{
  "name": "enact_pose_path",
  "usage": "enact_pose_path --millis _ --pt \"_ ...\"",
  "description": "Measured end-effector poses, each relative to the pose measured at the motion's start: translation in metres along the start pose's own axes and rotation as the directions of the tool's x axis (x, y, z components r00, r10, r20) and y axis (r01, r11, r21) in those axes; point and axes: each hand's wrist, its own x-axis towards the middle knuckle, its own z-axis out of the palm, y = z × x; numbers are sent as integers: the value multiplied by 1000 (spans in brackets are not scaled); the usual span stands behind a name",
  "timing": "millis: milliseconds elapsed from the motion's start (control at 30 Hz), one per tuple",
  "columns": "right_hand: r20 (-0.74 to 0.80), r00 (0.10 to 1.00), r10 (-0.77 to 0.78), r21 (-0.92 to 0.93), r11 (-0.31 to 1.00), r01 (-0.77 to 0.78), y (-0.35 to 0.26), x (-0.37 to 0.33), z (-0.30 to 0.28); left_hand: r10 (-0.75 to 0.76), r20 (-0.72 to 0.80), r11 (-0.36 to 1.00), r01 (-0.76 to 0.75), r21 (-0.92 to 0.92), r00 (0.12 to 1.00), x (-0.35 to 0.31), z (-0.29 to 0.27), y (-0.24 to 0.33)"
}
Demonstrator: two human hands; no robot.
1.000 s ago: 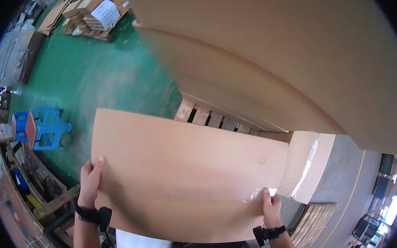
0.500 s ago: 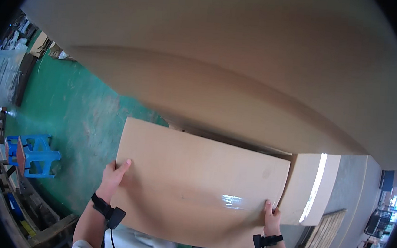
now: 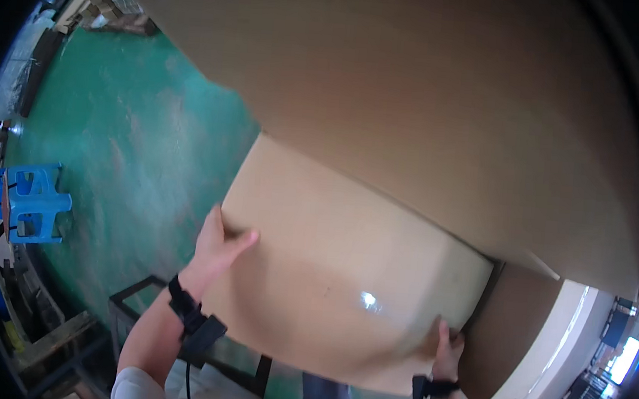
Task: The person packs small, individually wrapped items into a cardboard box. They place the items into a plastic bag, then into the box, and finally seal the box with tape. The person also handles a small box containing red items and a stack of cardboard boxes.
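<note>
A wide brown cardboard panel (image 3: pixel 346 246) with a shiny patch is held in front of me, tilted. I cannot tell whether it is a flat sheet or the face of a carton. My left hand (image 3: pixel 219 250) grips its left edge, thumb on top and fingers round the side. At the lower right edge my right hand (image 3: pixel 447 352) holds it the same way. A large cardboard piece (image 3: pixel 404 79) fills the view above, and the panel's far edge meets it or runs beneath it. Beside the panel's right edge stands a darker cardboard wall (image 3: pixel 512 327).
Blue plastic stools (image 3: pixel 34 203) stand on the green floor (image 3: pixel 137 133) at left. A dark metal frame (image 3: pixel 128 297) is near my left forearm. Stacked cartons (image 3: pixel 110 3) lie at the far left. Wooden pieces (image 3: pixel 57 340) sit at the lower left.
The panel has moved forward and turned clockwise, its far edge now up against the large cardboard. Both hands keep their grip; my left hand has shifted forward and right. The whole view has turned.
</note>
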Motion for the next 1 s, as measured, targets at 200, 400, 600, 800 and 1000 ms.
enact_pose_path --millis 200,400,600,800,1000 --pt "-60 998 31 -48 998 -34 1 0 0 14 -29 991 -10 135 999 -7 -1 -2" --pt "-130 990 -50 -570 821 -33 28 8 -11 246 5 621 -162 767 969 -69 31 7" --pt "333 835 -439 -255 810 528 -81 -133 -61 -40 385 997 62 -43 922 -211 53 36" --pt "-137 866 -480 450 749 486 -247 -239 -231 22 77 730 36 -683 997 -288 -88 230" --pt "-213 890 -404 714 557 423 -476 -221 -373 379 -486 764 -563 -316 788 -266 -217 497"
